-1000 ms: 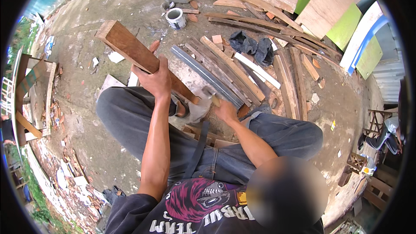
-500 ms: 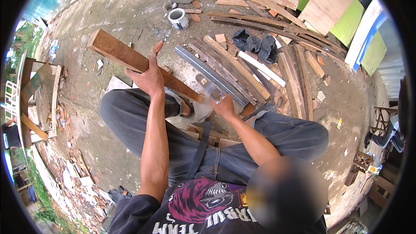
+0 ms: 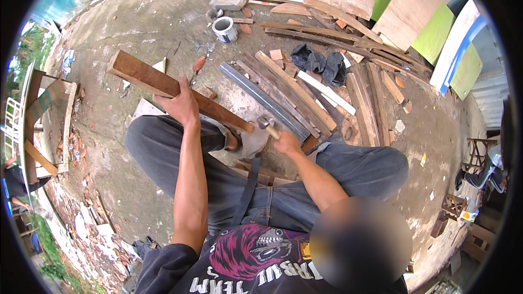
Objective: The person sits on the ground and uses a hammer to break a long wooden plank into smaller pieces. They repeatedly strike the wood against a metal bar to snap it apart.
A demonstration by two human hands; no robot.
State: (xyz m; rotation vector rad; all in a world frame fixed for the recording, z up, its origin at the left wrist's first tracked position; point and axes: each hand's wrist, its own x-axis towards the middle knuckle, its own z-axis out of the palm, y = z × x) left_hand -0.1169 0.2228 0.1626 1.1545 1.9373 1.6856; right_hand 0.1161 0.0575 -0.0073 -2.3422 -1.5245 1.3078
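Note:
My left hand (image 3: 183, 108) is closed around a thick brown wooden beam (image 3: 143, 77), which slants from upper left down toward my right. Its lower end meets a pale grey flat piece (image 3: 254, 141), perhaps stone, in front of my crossed legs. In my right hand (image 3: 287, 142) is a hammer (image 3: 265, 122), gripped by its short visible wooden handle. The hammer's head sits just right of the beam's lower end; whether the two touch I cannot tell.
Ahead lie a grey pipe (image 3: 261, 99), several wooden strips (image 3: 297, 90), a white strip (image 3: 327, 91) and black plastic (image 3: 310, 57). A paint can (image 3: 225, 30) stands near a stone block (image 3: 227, 2). Boards (image 3: 417, 5) lean at the far right.
The hammer, blurred and raised before, is now sharp and lower, beside the beam's end. The beam's upper end has dropped a little, and my left hand has shifted slightly down and left.

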